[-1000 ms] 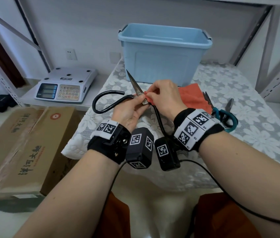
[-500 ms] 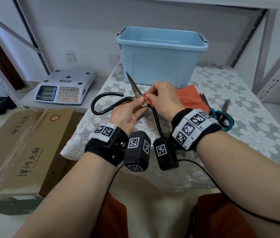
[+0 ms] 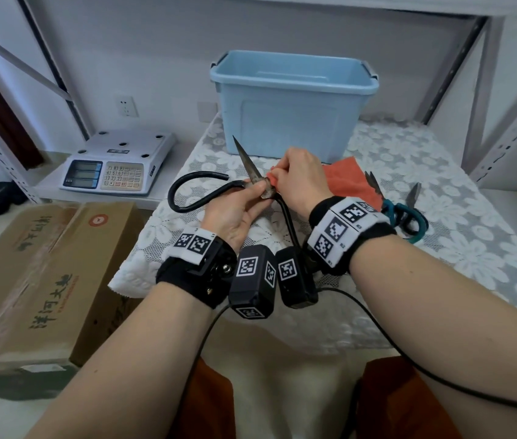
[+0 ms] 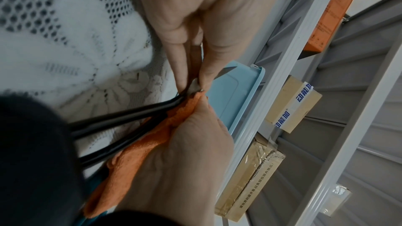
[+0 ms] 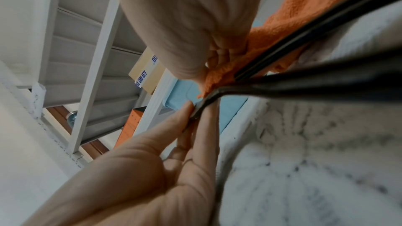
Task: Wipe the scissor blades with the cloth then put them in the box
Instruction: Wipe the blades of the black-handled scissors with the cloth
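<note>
Nearest, the left hand (image 3: 235, 213) pinched the black-handled scissors (image 3: 252, 172) at the blade's base, point up, above the lace-covered table (image 3: 441, 236). The right hand (image 3: 301, 179) clenched the orange cloth (image 3: 345, 179) against the blade. Teal scissors (image 3: 404, 213) lay just right of the cloth. Behind stood the blue box (image 3: 292, 122), its inside hidden. A scale (image 3: 117, 166) sat on a low shelf to the left, against grey walls.

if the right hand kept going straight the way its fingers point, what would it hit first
Probably the left hand: the right hand, pinching the cloth on the scissors, points left across the blade at the left fingertips. Depth is unclear.
</note>
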